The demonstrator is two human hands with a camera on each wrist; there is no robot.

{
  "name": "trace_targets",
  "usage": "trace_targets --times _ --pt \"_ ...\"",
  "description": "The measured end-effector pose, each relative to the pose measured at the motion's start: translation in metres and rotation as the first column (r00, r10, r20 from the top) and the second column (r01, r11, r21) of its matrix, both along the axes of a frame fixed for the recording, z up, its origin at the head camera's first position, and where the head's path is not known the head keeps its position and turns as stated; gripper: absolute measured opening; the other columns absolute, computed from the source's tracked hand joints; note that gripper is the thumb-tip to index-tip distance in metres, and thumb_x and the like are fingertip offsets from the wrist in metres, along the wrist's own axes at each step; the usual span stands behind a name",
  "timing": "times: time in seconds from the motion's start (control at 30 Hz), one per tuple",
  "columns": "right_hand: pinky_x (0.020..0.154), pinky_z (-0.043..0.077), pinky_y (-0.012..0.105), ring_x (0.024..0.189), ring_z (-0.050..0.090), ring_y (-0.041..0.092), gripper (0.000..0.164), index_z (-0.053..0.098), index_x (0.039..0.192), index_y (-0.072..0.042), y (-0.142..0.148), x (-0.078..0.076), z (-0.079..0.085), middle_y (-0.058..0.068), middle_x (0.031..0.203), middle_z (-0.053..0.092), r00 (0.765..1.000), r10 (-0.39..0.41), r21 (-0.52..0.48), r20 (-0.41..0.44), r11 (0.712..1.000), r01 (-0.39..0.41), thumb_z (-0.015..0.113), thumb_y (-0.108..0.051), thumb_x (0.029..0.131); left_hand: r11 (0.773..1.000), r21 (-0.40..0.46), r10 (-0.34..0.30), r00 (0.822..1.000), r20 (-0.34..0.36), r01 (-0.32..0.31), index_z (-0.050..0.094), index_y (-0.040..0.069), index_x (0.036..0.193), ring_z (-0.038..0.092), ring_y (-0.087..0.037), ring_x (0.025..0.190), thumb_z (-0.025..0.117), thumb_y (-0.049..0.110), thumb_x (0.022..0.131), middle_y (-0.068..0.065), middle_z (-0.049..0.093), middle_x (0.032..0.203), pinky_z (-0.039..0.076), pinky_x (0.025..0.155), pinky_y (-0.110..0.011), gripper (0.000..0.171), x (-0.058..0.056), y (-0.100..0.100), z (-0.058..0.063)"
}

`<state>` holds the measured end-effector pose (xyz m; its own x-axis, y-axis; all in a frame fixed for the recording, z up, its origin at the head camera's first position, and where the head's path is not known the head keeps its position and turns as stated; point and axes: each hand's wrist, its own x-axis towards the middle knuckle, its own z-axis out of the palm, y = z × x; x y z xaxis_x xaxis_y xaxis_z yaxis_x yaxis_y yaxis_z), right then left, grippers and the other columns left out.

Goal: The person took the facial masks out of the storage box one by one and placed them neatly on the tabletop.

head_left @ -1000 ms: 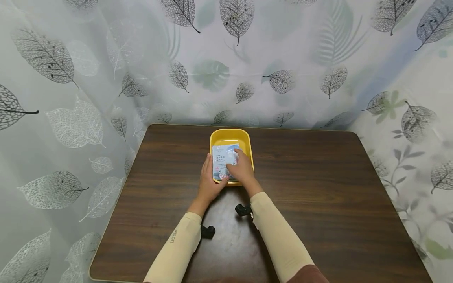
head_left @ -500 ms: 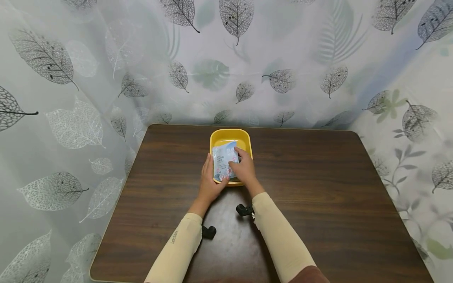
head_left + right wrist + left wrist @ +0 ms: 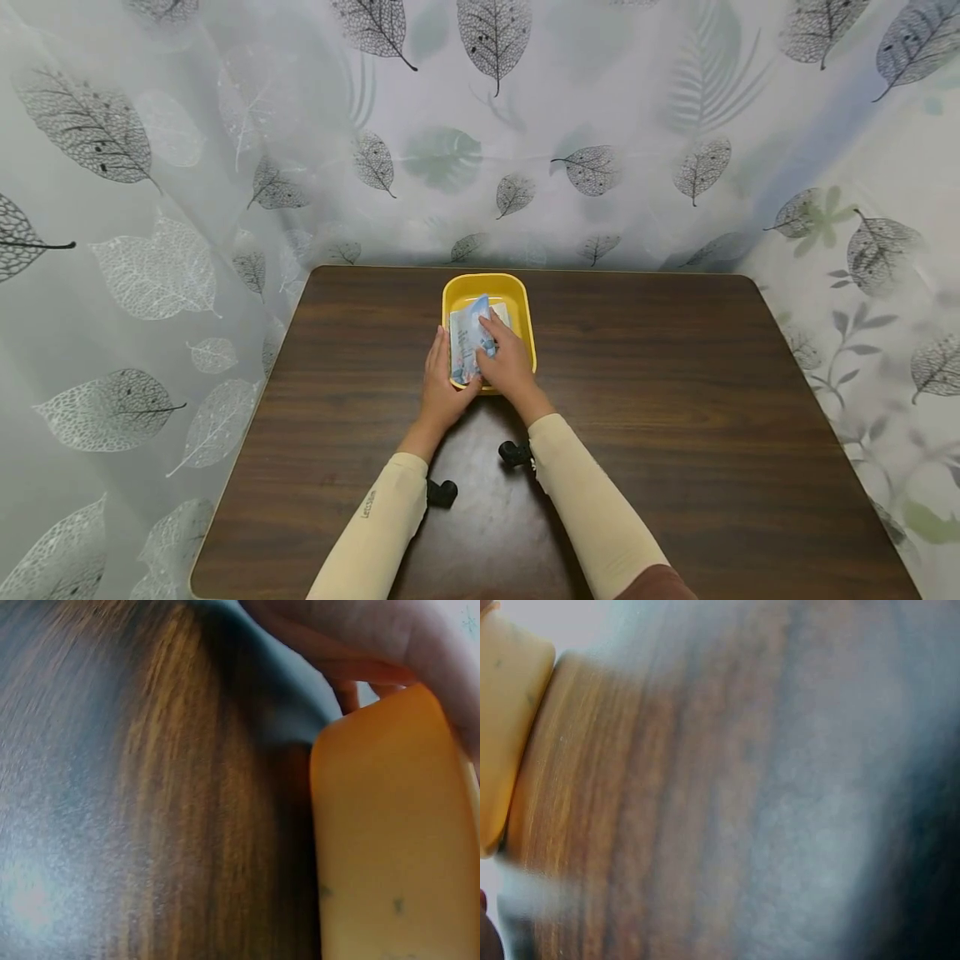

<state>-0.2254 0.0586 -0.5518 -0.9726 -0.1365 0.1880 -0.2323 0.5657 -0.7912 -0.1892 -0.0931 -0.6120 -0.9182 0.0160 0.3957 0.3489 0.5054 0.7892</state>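
One packet (image 3: pixel 467 337) the right hand (image 3: pixel 508 358) pinches could slip if grip loosens; the left hand (image 3: pixel 442 390), straight-fingered, lines the left edge of the tray (image 3: pixel 480 283).

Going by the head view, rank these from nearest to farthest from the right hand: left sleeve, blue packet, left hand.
1. Blue packet: touching the right hand, over the tray.
2. Left hand: just to the left, at the tray's near left corner.
3. Left sleeve: farthest, lower left, back toward the person.
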Motion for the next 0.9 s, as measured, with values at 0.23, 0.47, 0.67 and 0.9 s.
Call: trace_targets --times 0.23,0.47,0.67,0.9 --pt "0.106 0.05 0.046 0.117 0.061 0.029 0.065 0.051 0.152 -0.016 0.001 -0.001 0.005 0.013 0.15 0.057 0.989 -0.006 -0.023 0.15 1.0 0.01 0.067 -0.012 0.089 1.0 -0.011 0.002 0.999 0.034 -0.002 0.022 0.0 0.162 0.024 -0.038 0.155 0.074 0.036 0.084 -0.015 0.019 0.171 0.024 0.124 -0.059 0.1 0.0 -0.001 0.001" --pt "0.091 0.054 0.041 0.106 0.062 0.027 0.067 0.05 0.153 -0.016 0.001 0.002 0.009 0.014 0.148 0.059 0.992 -0.012 -0.087 0.123 0.996 0.023 0.063 -0.008 0.087 1.0 -0.004 0.004 1.0 0.001 -0.004 0.025 -0.002 0.16 0.028 -0.042 0.153 0.073 0.036 0.084 -0.018 0.022 0.17 0.027 0.12 -0.063 0.098 0.001 0.0 0.0" --pt "0.078 0.056 0.038 0.108 0.067 0.029 0.066 0.051 0.151 -0.015 0.005 0.002 0.021 0.014 0.144 0.062 0.999 -0.027 -0.149 0.022 0.988 0.03 0.06 -0.005 0.087 1.0 0.001 -0.001 1.0 0.006 0.001 0.023 -0.002 0.161 0.026 -0.041 0.154 0.074 0.039 0.085 -0.017 0.02 0.171 0.026 0.12 -0.065 0.1 0.001 -0.001 0.001" --pt "0.1 0.055 0.048 0.117 0.065 0.03 0.063 0.054 0.15 -0.013 0.017 -0.001 0.043 0.015 0.145 0.061 0.994 -0.085 -0.151 -0.072 0.986 0.073 0.061 -0.004 0.088 1.0 -0.015 0.0 0.999 0.033 0.0 0.021 -0.001 0.161 0.024 -0.038 0.155 0.073 0.041 0.086 -0.016 0.018 0.171 0.024 0.122 -0.063 0.101 0.001 -0.001 0.0"
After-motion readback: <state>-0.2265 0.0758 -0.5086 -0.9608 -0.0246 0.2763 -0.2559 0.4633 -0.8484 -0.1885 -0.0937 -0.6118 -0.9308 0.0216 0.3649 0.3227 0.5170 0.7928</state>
